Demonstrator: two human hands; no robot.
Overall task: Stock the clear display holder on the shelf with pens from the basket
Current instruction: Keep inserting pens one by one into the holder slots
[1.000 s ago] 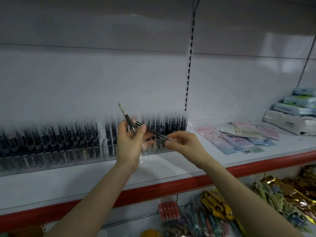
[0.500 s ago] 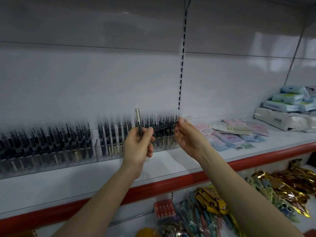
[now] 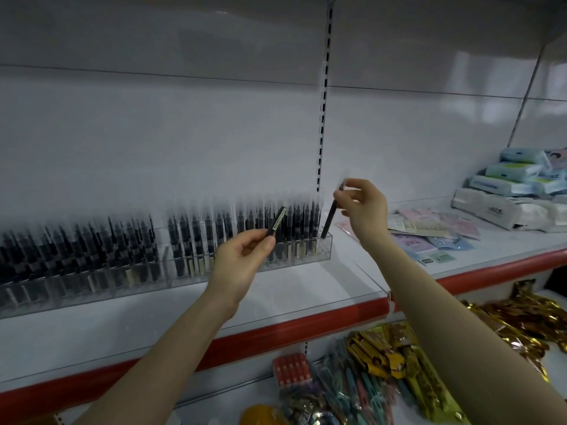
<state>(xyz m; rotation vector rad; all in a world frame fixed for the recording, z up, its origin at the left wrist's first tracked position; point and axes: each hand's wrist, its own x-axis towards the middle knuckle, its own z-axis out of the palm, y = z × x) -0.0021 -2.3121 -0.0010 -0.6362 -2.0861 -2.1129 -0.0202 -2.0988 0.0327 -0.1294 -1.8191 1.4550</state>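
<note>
Over the holder's (image 3: 325, 253) end slot, my right hand (image 3: 363, 207) pinches a pen (image 3: 328, 220); I'd lower it straight. My left hand (image 3: 242, 256) grips another pen (image 3: 277, 222).

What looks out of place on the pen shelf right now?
Nothing spilled or damaged. Only the pen pinched by the right hand leans, its lower end in the rightmost slot of the clear holder, while the stocked pens stand upright. The left hand holds a second pen in front of it.
</note>
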